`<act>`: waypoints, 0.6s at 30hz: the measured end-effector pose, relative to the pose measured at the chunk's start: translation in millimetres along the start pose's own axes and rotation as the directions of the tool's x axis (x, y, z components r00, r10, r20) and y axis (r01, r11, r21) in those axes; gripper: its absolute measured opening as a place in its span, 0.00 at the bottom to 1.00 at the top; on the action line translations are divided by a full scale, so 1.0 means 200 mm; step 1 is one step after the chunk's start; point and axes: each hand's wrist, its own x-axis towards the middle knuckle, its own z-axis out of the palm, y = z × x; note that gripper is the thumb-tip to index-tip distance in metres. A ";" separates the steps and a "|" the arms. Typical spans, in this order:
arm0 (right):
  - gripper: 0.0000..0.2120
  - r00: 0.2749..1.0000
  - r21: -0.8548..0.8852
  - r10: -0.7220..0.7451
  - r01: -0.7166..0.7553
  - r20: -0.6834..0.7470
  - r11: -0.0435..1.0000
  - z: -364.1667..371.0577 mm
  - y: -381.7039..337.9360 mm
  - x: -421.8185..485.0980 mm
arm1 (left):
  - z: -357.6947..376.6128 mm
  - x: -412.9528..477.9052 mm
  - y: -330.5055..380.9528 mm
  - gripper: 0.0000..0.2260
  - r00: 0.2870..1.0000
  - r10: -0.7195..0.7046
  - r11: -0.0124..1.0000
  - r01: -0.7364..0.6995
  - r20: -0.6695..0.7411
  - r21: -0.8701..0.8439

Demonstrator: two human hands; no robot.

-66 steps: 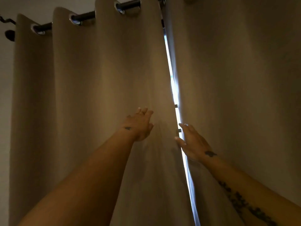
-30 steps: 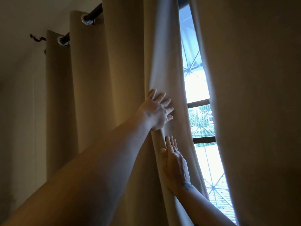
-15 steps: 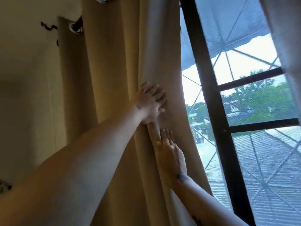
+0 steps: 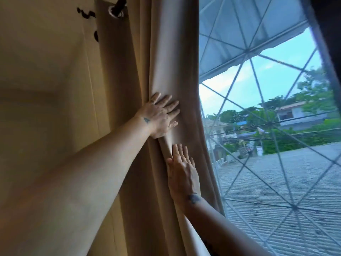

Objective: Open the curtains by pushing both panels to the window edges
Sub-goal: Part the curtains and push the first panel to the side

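Observation:
The beige left curtain panel hangs bunched in tight folds against the left side of the window, close to the wall. My left hand lies flat on its folds, fingers spread, pressing the cloth leftward. Just below, my right hand also rests flat on the same panel, fingers straight and pointing up. Neither hand is closed around the fabric. The right curtain panel shows only as a dark strip at the upper right edge. The dark curtain rod with its grommet ring peeks out at the top.
A bare cream wall fills the left. The uncovered window shows a white diamond-pattern grille, an awning, roofs, houses and trees outside. A dark curled rod bracket sits on the wall by the rod's end.
Both hands pushed the left panel leftward from the middle gap until it bunched by the wall. The window is now widely uncovered and the view has swung left.

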 end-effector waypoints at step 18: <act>0.29 0.975 0.281 -0.161 0.114 0.151 0.953 0.72 -0.08 0.27 | 0.62 -0.09 -0.29 0.25 0.943 -0.172 0.972 0.116 0.286 0.203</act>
